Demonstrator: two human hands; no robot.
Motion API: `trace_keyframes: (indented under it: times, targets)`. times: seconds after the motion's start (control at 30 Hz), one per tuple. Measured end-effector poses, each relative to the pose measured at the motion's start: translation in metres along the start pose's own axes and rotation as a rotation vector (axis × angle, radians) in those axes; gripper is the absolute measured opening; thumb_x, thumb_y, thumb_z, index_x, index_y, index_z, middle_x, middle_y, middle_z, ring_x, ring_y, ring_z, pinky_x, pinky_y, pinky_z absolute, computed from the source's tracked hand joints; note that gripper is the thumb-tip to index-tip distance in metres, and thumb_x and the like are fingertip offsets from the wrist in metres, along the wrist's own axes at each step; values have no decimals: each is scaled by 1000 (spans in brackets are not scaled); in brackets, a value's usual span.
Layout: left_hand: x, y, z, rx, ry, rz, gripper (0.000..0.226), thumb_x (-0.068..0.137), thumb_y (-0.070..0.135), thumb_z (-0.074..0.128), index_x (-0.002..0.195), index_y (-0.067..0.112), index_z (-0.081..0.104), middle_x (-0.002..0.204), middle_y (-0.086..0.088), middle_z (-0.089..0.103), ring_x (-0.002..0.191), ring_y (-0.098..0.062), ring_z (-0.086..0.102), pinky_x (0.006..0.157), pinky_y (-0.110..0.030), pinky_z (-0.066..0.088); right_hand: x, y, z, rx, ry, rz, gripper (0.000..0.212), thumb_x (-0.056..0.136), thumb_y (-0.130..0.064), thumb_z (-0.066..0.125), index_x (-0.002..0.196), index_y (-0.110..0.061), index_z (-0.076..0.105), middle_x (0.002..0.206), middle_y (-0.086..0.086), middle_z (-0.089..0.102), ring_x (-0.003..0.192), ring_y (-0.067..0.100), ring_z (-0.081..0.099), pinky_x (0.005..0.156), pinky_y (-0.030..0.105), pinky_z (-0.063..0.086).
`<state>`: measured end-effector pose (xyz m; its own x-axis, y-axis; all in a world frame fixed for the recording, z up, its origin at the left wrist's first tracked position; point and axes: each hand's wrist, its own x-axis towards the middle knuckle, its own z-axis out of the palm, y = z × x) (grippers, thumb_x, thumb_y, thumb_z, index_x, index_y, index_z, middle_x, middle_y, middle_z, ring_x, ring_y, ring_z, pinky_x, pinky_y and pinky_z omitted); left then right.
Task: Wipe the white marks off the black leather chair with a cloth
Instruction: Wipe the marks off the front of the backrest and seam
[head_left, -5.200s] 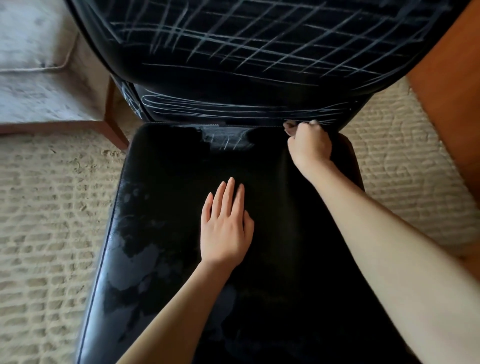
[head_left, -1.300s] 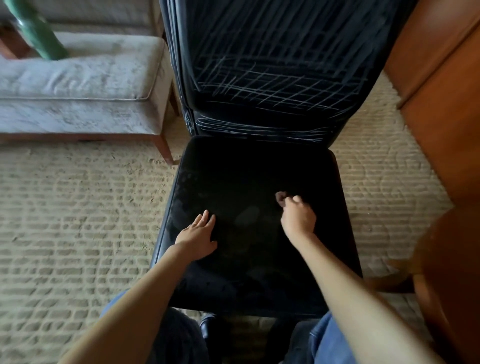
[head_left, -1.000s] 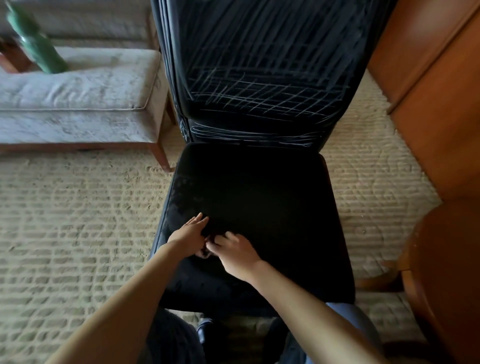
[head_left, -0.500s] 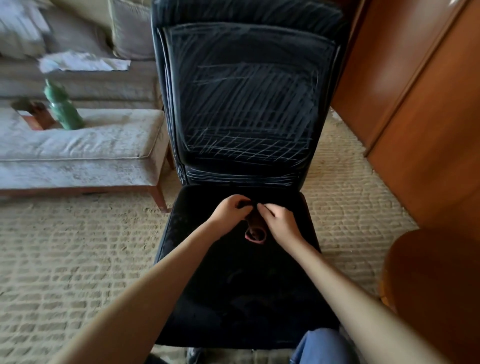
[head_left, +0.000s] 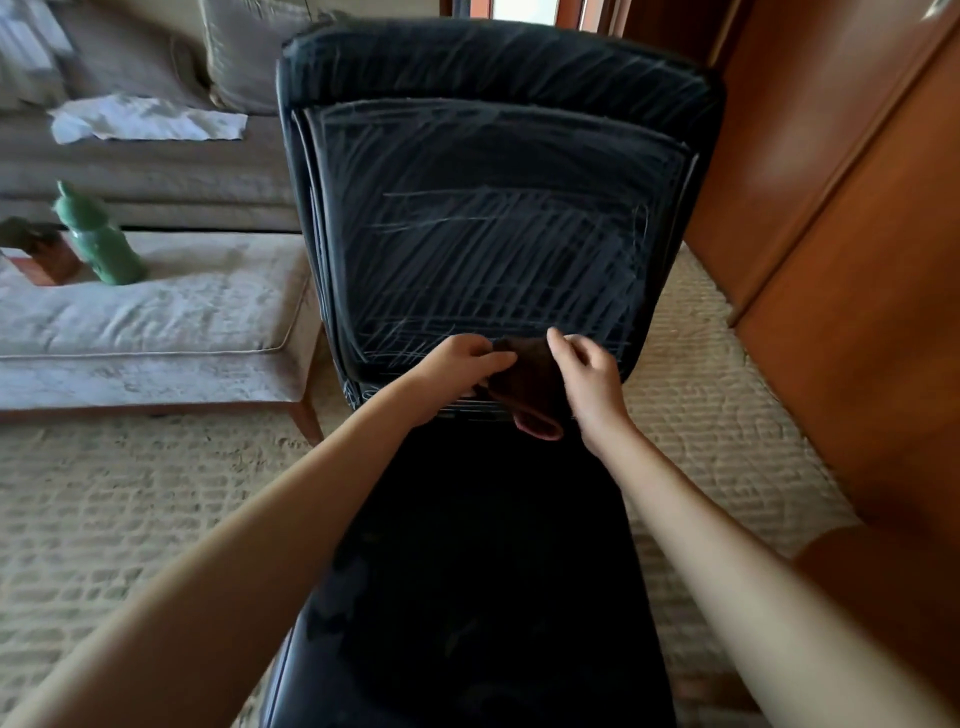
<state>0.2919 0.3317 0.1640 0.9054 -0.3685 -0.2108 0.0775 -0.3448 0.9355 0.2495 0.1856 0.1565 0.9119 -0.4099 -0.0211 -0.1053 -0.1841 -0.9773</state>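
Over the seat of the black leather chair (head_left: 493, 545), gripping a dark brown cloth (head_left: 530, 384) between left hand (head_left: 457, 369) and right hand (head_left: 587, 384), fingers of both curled onto its top edge. Just beyond the fingertips, white marks (head_left: 483, 260) crisscrossing the backrest (head_left: 493, 62).

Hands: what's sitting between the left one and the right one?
The head view shows a dark cloth between the left hand and right hand; both hold it in front of the marked chair back.
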Motion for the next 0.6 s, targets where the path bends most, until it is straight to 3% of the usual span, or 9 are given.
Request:
trace_keyframes:
  times: [0.07,0.17,0.27,0.4,0.47,0.53,0.6]
  targets:
    - [3,20,-4,-220,6,-47,13,94,20,56,94,8,54,84,-6,56,78,-15,57,75,-28,49,5,-24,-4,319,-62,240,21,90,-31,63,81,-12,64,76,5,66,74,18,64,66,30,51]
    - [6,59,-14,-506,47,-80,11,96,15,53,98,5,54,86,-8,59,80,-18,60,74,-32,55,9,-64,-13,689,-226,533,39,86,-27,64,117,-4,62,104,15,70,89,25,69,72,33,58]
    - [8,100,-23,-550,72,-77,8,95,11,54,87,9,54,85,-10,59,81,-21,61,83,-42,53,19,-106,-17,736,-195,558,32,89,-20,60,117,-3,62,105,16,69,87,24,68,69,29,58]
    - [16,151,-45,-530,78,-71,11,94,9,54,83,10,55,75,-6,59,62,-12,61,62,-27,55,38,-166,-16,722,-61,474,32,87,-23,64,114,-6,64,106,14,70,88,24,68,72,30,55]
    - [21,171,-55,-504,28,-85,8,94,12,56,90,5,57,82,-12,60,70,-17,61,70,-33,55,46,-192,-12,751,-4,445,36,88,-25,64,118,-6,62,110,14,69,91,24,67,78,32,54]
    - [29,186,-59,-348,26,-96,16,93,17,58,96,2,58,85,-14,59,72,-21,56,68,-32,51,51,-210,-7,795,20,447,35,90,-28,61,118,-7,60,109,14,67,89,24,66,79,33,52]
    - [37,198,-58,-112,42,-70,18,90,23,61,86,6,55,77,-10,56,66,-20,50,59,-29,43,54,-220,-4,844,31,457,33,92,-32,59,114,-7,59,107,17,65,89,26,66,84,38,52]
